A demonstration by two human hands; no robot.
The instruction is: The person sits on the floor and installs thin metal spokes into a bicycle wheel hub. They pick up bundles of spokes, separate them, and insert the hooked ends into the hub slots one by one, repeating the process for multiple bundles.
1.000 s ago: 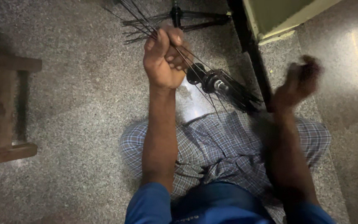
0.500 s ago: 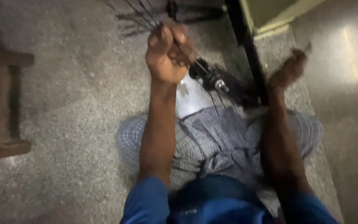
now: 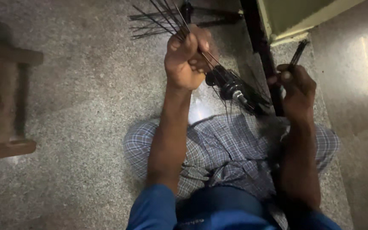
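Spokes (image 3: pixel 167 17), thin & black, were bunched in the left hand (image 3: pixel 188 59), which was shut tight round them; they fanned out up & left past the fist. Their low ends ran down & right to the wheel hub (image 3: pixel 231 87), just below that hand & over the checked cloth (image 3: pixel 226 153) on the lap. A sec ago the right hand (image 3: pixel 292 87) was up & looked empty w/ a loose fist. Now it had come down beside the dark rim (image 3: pixel 263 55) & pinched a few spokes (image 3: pixel 299 51) that stuck up from its fingers. So more spokes were in hand, near the hub, w/ both hands busy.
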